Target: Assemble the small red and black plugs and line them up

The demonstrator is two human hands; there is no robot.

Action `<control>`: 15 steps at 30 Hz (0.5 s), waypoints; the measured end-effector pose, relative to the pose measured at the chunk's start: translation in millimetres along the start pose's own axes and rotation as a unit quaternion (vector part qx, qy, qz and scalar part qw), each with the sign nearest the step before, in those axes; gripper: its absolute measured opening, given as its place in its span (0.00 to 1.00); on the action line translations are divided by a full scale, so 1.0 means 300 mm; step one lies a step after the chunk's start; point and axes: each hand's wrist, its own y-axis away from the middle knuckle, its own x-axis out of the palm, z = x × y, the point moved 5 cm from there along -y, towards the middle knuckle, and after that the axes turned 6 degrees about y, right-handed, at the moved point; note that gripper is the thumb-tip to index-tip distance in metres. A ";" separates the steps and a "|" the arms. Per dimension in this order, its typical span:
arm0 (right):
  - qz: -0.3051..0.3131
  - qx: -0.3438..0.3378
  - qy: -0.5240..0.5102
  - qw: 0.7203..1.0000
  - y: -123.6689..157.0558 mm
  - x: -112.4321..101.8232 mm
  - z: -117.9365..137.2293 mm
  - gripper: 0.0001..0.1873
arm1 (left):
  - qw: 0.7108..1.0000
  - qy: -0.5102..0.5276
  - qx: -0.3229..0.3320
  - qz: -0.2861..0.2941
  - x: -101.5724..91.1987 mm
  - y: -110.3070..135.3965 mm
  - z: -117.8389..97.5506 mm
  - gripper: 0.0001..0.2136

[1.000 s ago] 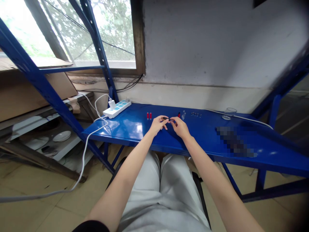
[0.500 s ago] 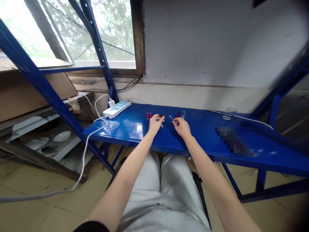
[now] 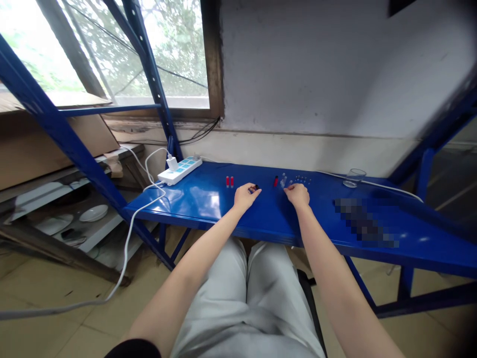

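My left hand (image 3: 245, 197) is closed in a pinch above the blue table (image 3: 201, 204). A small dark piece (image 3: 255, 188) shows between its fingertips, too small to name. To the right, my right hand (image 3: 298, 195) reaches down with thumb and fingers together, beside a group of small clear plastic pieces (image 3: 283, 180). Whether one of these is in its fingers I cannot make out. A small red tube with a dark top (image 3: 276, 181) stands just left of the clear pieces. Two red tubes with clear ends (image 3: 230, 182) stand side by side left of my left hand.
Several tiny parts (image 3: 303, 179) lie in rows behind my right hand. A clear glass cup (image 3: 353, 178) and a white cable (image 3: 387, 186) are at the back right. A blurred-out dark object (image 3: 365, 223) lies at the right. On the left is a white power strip (image 3: 180, 170).
My right hand has moved right, from the middle to the clear pieces. The clear tube seen in its fingers before no longer shows there. My left hand has shifted slightly right and nearer me.
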 end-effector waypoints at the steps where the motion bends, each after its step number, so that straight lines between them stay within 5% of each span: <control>1: 0.001 -0.005 0.007 1.000 -0.010 0.005 0.005 0.10 | 1.000 -0.002 0.004 0.011 0.008 -0.004 -0.009 0.13; 7: -0.005 -0.029 0.035 0.999 -0.044 0.050 0.010 0.10 | 0.993 -0.085 0.032 0.081 0.072 -0.067 -0.073 0.11; 15: -0.019 -0.025 0.036 0.999 -0.029 0.044 0.003 0.11 | 0.985 -0.129 -0.031 0.106 0.198 -0.146 -0.072 0.08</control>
